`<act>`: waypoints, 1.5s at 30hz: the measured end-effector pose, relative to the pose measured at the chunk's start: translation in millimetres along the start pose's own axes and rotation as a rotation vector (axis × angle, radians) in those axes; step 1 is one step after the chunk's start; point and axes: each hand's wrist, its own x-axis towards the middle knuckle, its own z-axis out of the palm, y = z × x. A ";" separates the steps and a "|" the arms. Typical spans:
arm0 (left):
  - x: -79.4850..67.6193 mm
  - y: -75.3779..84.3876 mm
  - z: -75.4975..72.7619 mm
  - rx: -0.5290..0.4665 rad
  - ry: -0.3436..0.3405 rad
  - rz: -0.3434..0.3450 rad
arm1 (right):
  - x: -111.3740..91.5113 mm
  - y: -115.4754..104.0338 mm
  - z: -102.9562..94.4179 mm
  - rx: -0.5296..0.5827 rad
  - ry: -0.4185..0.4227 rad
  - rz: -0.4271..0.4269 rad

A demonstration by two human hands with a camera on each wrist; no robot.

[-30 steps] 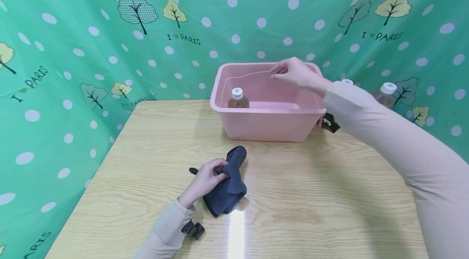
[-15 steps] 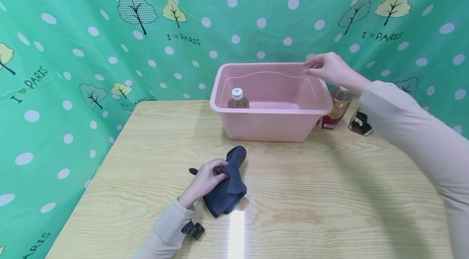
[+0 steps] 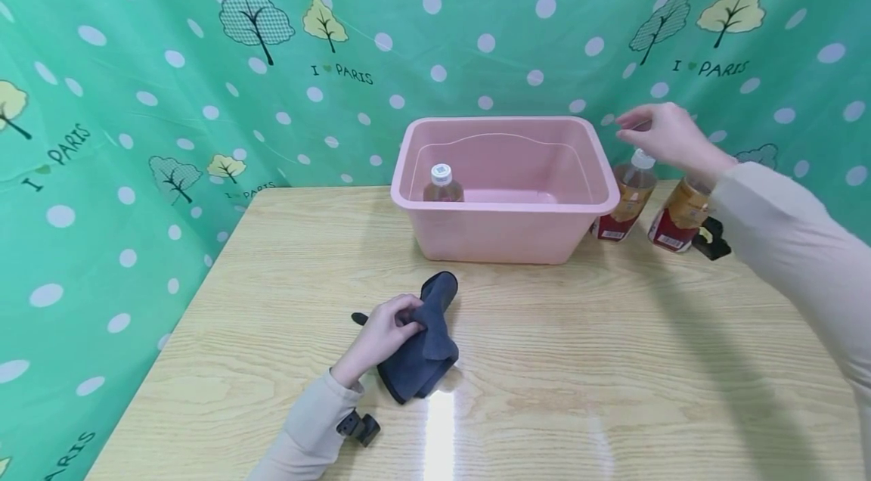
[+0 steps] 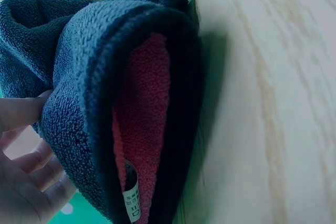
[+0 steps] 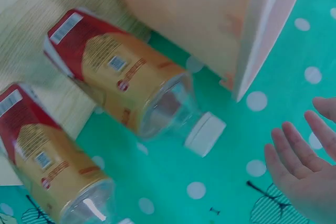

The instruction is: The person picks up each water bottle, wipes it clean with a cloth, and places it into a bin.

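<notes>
Head view: the left hand [image 3: 381, 333] pinches dark cloth [image 3: 423, 356].

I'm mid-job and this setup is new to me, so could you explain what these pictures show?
There's no machine: the left grip and right grip are a person's bare hands. The wide picture comes from a camera worn on the head, looking forward and down. The two close ones come from cameras on the wrists, each watching its own hand.

On the wooden table stands a pink tub with a white-capped bottle inside. To the tub's right stand a nearer labelled bottle and a farther labelled bottle.

The left grip holds a dark cloth in front of the tub. The right grip is raised near those two bottles, holding nothing.
</notes>
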 end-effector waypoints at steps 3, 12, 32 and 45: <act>0.0 0.4 0.0 0.001 0.006 0.002 | -1.4 6.8 -1.2 -0.007 0.005 0.005; -0.2 0.6 0.2 0.001 0.008 0.014 | -3.2 26.4 0.3 -0.009 -0.032 0.036; -0.7 0.7 -0.2 0.006 0.006 0.020 | -4.8 55.6 14.8 -0.023 -0.102 0.039; -1.3 -1.3 0.8 0.002 0.009 0.020 | -9.4 57.3 22.2 0.010 -0.012 0.045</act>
